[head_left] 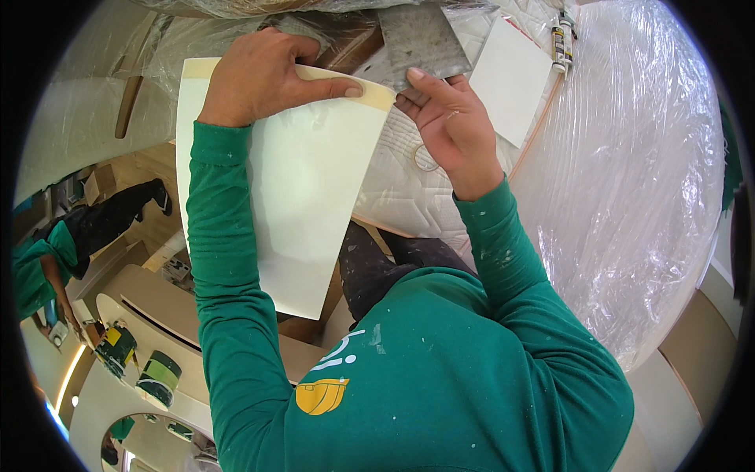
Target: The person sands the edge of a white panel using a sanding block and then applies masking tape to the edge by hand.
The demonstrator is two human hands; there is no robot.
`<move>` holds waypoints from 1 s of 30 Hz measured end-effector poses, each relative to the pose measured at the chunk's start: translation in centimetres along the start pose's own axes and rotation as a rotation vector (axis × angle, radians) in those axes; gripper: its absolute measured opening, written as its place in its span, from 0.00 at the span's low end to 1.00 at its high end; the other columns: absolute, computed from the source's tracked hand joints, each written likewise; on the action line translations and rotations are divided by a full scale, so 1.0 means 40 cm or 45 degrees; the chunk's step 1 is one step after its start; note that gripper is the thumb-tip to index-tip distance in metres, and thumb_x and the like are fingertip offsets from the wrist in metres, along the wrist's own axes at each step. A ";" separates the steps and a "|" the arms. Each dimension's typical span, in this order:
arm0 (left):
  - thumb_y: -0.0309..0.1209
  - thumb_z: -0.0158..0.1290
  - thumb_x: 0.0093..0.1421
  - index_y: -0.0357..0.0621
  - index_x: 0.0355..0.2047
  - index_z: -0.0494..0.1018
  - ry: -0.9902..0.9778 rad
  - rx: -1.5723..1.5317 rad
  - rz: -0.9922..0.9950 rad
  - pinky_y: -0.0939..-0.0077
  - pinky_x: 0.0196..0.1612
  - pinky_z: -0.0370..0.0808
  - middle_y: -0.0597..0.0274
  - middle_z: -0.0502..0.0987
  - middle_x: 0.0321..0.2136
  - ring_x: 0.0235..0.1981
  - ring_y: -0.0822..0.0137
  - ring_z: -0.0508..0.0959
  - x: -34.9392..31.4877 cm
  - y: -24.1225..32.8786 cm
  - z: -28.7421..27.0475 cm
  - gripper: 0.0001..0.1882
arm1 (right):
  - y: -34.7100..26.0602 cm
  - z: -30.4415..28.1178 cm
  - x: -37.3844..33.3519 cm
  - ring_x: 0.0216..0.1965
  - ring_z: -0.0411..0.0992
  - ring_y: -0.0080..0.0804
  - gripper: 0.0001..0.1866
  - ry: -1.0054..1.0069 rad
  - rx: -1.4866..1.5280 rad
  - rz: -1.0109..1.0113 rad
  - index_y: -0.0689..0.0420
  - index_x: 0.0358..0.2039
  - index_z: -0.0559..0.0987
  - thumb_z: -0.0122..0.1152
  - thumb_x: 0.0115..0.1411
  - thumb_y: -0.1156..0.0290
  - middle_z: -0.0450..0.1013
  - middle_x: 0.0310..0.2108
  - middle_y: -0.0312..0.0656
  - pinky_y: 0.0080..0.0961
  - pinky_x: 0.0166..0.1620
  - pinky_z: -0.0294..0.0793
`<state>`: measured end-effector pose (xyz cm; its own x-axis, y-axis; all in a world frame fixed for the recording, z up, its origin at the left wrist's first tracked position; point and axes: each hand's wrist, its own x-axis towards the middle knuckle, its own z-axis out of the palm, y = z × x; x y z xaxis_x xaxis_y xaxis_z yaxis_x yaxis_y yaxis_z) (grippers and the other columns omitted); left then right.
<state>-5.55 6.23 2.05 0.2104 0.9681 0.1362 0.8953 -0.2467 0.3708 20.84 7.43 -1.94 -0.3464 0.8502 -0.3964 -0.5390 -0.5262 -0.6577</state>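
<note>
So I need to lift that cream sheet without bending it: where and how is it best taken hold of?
Probably by the top edge of the cream sheet, coming from above, as the left hand does now: thumb laid along the beige strip, fingers behind. The sheet is thin, wide and hangs down from there, so a second grip at its top right corner, beside the right hand, would likely steady it.

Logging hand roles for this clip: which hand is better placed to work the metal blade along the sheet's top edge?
Right, probably. The right hand already holds the blade, its thumb on it, beside the sheet corner. The left hand is busy pinning the sheet's top edge.
</note>
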 end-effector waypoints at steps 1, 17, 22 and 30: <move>0.64 0.71 0.45 0.36 0.32 0.85 0.015 -0.001 0.008 0.59 0.29 0.75 0.49 0.77 0.17 0.20 0.51 0.79 0.000 -0.001 0.001 0.37 | 0.002 -0.017 0.007 0.50 0.78 0.39 0.13 -0.029 0.052 -0.009 0.56 0.49 0.73 0.63 0.67 0.79 0.79 0.46 0.42 0.47 0.60 0.73; 0.58 0.71 0.45 0.37 0.23 0.81 -0.134 -0.108 -0.065 0.56 0.30 0.70 0.46 0.72 0.15 0.21 0.46 0.72 0.019 0.026 -0.038 0.31 | 0.154 -0.975 0.339 0.52 0.77 0.46 0.18 1.053 -0.013 0.008 0.59 0.59 0.72 0.56 0.70 0.78 0.76 0.52 0.47 0.49 0.54 0.79; 0.61 0.70 0.46 0.39 0.22 0.79 -0.066 -0.067 0.019 0.57 0.30 0.71 0.46 0.72 0.15 0.21 0.45 0.75 0.014 0.009 -0.021 0.33 | 0.159 -1.001 0.281 0.64 0.71 0.46 0.22 0.960 -0.085 0.330 0.60 0.66 0.67 0.46 0.73 0.76 0.76 0.56 0.48 0.53 0.61 0.74; 0.64 0.70 0.46 0.40 0.20 0.77 0.021 -0.069 0.031 0.57 0.26 0.71 0.49 0.73 0.15 0.19 0.45 0.74 -0.002 -0.007 0.000 0.35 | 0.154 -0.358 0.003 0.39 0.83 0.32 0.15 0.252 -0.926 0.033 0.64 0.54 0.79 0.62 0.69 0.72 0.84 0.42 0.45 0.25 0.43 0.80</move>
<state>-5.82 6.22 1.92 0.2254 0.9609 0.1607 0.8674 -0.2730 0.4160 28.49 4.52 -15.22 -0.1710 0.8604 -0.4801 0.1342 -0.4624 -0.8765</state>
